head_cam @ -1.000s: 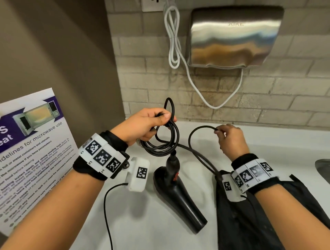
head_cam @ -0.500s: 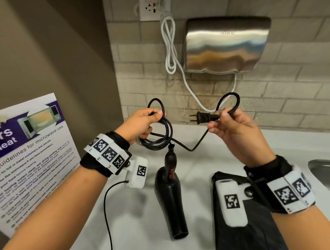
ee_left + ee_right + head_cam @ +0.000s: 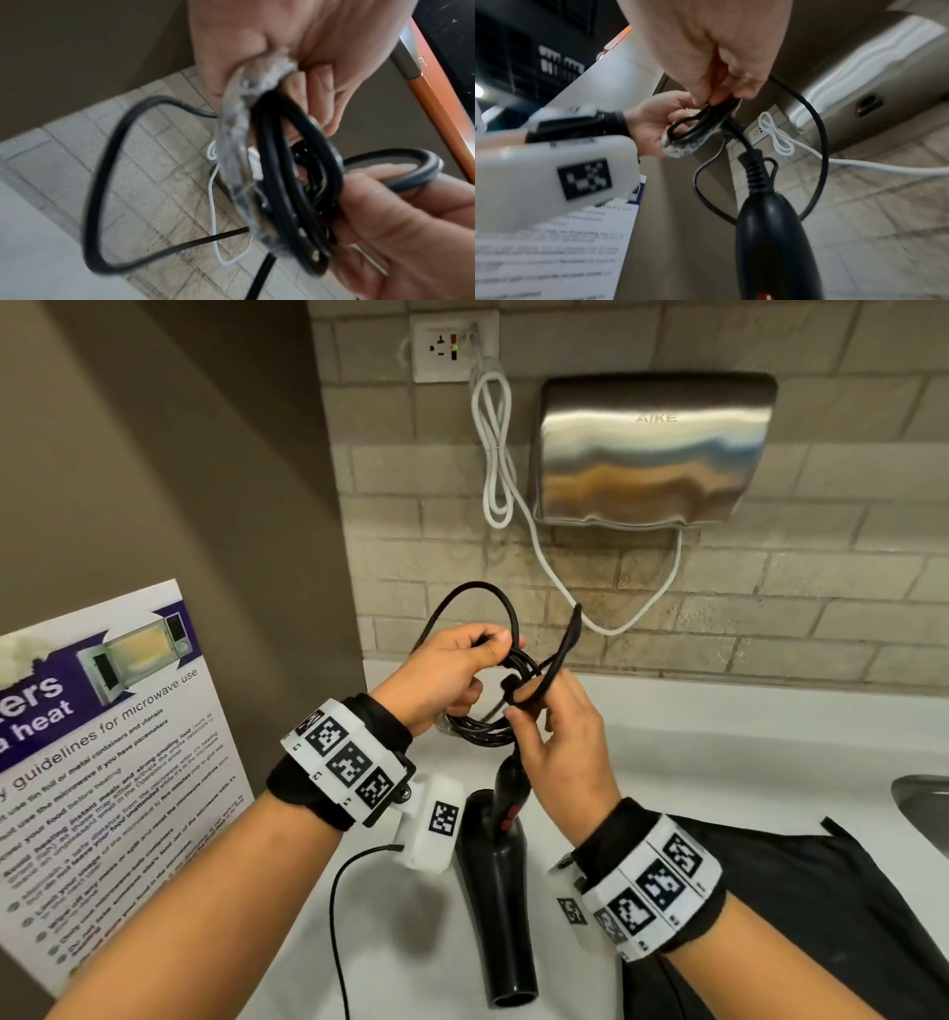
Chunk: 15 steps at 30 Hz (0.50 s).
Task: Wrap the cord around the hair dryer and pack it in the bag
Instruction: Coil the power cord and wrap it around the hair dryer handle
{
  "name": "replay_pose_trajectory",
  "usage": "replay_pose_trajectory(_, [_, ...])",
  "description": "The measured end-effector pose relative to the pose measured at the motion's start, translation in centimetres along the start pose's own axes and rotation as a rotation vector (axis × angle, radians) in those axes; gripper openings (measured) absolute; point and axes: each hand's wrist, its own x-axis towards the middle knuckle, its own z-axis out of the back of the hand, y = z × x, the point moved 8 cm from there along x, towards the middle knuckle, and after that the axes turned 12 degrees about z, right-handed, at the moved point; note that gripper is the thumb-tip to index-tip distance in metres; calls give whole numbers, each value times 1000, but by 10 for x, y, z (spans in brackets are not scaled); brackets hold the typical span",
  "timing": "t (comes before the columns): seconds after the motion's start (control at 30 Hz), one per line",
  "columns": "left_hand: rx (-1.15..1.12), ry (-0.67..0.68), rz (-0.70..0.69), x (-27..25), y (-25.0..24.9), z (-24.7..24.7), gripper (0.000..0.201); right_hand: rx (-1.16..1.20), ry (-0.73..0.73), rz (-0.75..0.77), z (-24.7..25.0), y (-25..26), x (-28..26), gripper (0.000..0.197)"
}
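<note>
The left hand [image 3: 452, 670] pinches the coiled cord [image 3: 477, 729] above the surface [image 3: 719, 742] while the right hand [image 3: 557, 737] pinches its free end, seemingly to secure the coil; the dryer [image 3: 495, 880] lies below, beside the bag [image 3: 821, 906].

- White counter [image 3: 719, 742] runs along the brick wall.
- Black dryer [image 3: 500, 911] lies on it, nozzle toward the person.
- Black bag [image 3: 821, 906] lies just right.

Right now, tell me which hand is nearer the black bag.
Right. The right hand is up at the cord coil, its wrist just above the bag; the left hand is farther left, across the hair dryer.
</note>
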Motion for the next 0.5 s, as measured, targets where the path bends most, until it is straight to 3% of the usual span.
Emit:
replay_pose_trajectory(0.13, [1, 52, 13, -1, 1, -9, 20, -163, -171, 2, 8, -4, -2, 13])
replay_pose_trajectory(0.27, [7, 78, 14, -2, 1, -10, 21, -55, -215, -196, 8, -20, -1, 27])
replay_pose_trajectory(0.33, [29, 81, 5, -2, 1, -10, 21, 99, -131, -295, 1, -29, 1, 27])
replay_pose_trajectory(0.4, [52, 70, 1, -3, 1, -8, 22, 194, 53, -356, -12, -32, 2, 19])
replay_pose_trajectory(0.5, [62, 46, -12, -2, 1, -5, 22, 147, 233, -327, -18, -34, 3, 18])
